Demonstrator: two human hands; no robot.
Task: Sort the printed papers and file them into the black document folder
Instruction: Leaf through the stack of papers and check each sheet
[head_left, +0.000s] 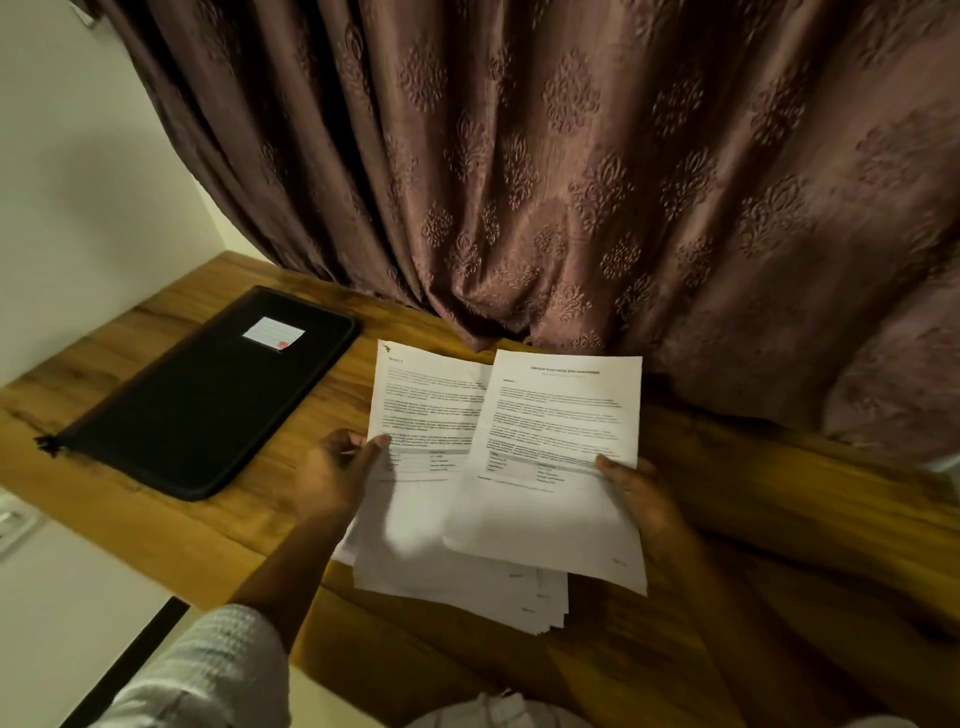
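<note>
- Left sleeve (208, 670), at 7 o'clock, leads to the left hand (332, 478), whose thumb pinches a printed sheet (426, 405).
- Right hand (639, 493) pinches the title sheet (556, 441) at its 5 o'clock corner.
- Compare headings and keep the stack (467, 587) squared beneath.
- Black document folder (208, 395) lies closed at 10 o'clock.

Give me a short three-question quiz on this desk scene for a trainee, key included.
1. True or false: the black folder lies closed on the wooden desk, to the left of the papers.
2. What does the right hand hold? A) a pen B) a printed sheet C) the folder's zip pull
3. Fill in: behind the desk hangs a patterned ____.

Key: 1 true; 2 B; 3 curtain.
</note>
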